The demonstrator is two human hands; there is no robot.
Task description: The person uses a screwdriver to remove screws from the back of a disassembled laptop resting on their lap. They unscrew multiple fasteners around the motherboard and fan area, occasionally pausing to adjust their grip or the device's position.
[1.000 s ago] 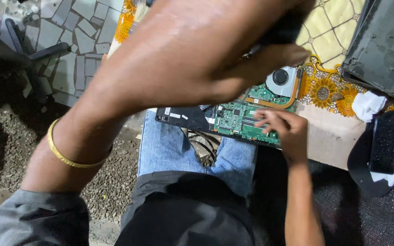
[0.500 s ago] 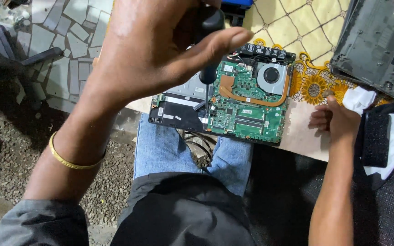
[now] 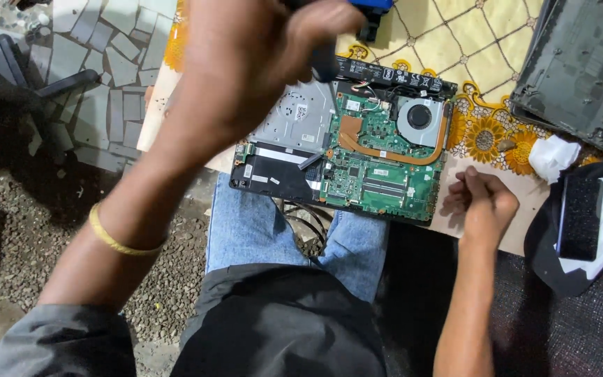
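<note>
An opened laptop lies on the table edge above my knees, its green circuit board (image 3: 378,174), copper heat pipe and round fan (image 3: 420,119) exposed. My left hand (image 3: 246,70) is raised close to the camera, over the laptop's silver left half, with its fingers closed around a dark tool handle (image 3: 326,63). The tool's tip is hidden. To the right of the laptop, my right hand (image 3: 483,202) rests on the table as a closed fist. Nothing shows in it.
A yellow flower-patterned cloth (image 3: 469,42) covers the table behind the laptop. A dark laptop bottom cover (image 3: 581,70) lies at the top right, with a crumpled white tissue (image 3: 553,157) below it. A black pouch (image 3: 581,223) sits at the right. Gravel and a dark chair base (image 3: 29,84) are at the left.
My right hand has left the circuit board, moved right and closed into a fist on the table. My left hand with the tool has risen toward the top, uncovering more of the laptop.
</note>
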